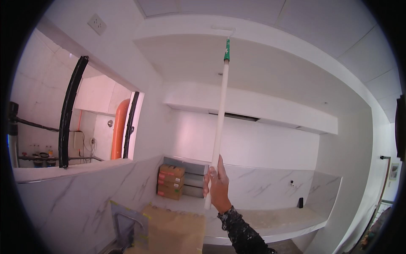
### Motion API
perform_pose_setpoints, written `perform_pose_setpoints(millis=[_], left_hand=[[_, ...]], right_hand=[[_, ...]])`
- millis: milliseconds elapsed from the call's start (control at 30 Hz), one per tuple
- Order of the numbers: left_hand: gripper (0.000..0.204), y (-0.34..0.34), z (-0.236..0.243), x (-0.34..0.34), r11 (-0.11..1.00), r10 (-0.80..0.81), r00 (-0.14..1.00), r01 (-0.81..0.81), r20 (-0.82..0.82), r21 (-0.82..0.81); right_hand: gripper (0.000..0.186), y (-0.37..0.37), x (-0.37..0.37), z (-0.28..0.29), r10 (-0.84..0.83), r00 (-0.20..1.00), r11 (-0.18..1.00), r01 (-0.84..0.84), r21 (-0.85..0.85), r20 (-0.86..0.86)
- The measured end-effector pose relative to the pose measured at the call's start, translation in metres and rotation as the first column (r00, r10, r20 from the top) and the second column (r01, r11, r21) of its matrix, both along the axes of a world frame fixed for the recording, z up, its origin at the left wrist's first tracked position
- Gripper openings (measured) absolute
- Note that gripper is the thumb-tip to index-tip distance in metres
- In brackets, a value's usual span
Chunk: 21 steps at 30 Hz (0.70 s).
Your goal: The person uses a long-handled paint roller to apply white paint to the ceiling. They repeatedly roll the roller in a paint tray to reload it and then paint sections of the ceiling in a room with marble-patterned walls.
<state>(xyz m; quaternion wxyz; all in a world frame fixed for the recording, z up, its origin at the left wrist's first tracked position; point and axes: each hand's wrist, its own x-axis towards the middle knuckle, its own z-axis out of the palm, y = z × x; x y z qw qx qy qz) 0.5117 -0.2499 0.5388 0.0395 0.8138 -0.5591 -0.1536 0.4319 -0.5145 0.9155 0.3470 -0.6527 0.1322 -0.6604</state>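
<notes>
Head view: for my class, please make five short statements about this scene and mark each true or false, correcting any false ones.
1. The right hand grips the white pole. True.
2. The handle at the pole's upper end is red. False: it is green.
3. The orange pipe appears left of the pole. True.
4. The cardboard boxes are right of the right hand in the picture. False: they are left of it.
5. The wall socket appears higher in the picture than the boxes. True.
</notes>
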Motion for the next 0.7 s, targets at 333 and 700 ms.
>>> perform_pose_setpoints(millis=[333, 700], left_hand=[[0.078, 0.004, -0.019, -0.008, 0.995, 0.028, 0.999, -0.029, -0.016, -0.098], [0.083, -0.021, -0.025, 0.009, 0.987, -0.039, 0.994, 0.054, -0.101, 0.154]], right_hand=[[0.063, 0.029, 0.009, -0.044, 0.065, 0.995, 0.997, -0.067, 0.031, 0.078], [0.061, 0.043, 0.023, -0.026, 0.007, 0.999, 1.000, -0.006, -0.012, 0.050]])
